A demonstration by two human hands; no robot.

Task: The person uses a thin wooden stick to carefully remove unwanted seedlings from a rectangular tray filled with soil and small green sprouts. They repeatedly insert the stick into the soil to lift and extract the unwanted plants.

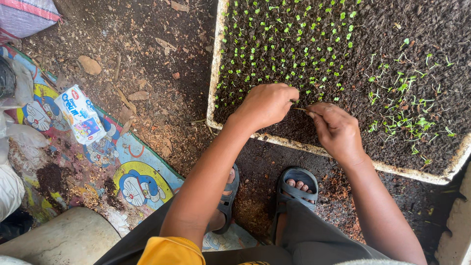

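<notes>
Grey sandals [297, 182] on dark soil fill the lower middle of the frame, with a cartoon-printed mat [140, 179] at lower left and a small white snack packet [80, 114] lying on it. Above the feet, both arms reach to the near rim of a white foam tray [214, 73] packed with dark compost. The left hand [267, 104] is curled shut, fingertips pinched on one end of a thin stick [300, 109]; the right hand [335, 130] is closed too, thumb and forefinger gripping the other end. That stick sits in the middle of the frame, just over the tray's front edge, its long axis nearly level across the picture, pointing left and right between the two hands. Farther up, rows of tiny green seedlings [289, 44] stand in the upper middle, and a looser, leggier clump [400, 105] lies at right. Judging by how close the knuckles hang over the nearest sprouts, a careless press or drag of either hand could flatten or uproot them, and so slender a stick might snap under a hard pinch.
</notes>
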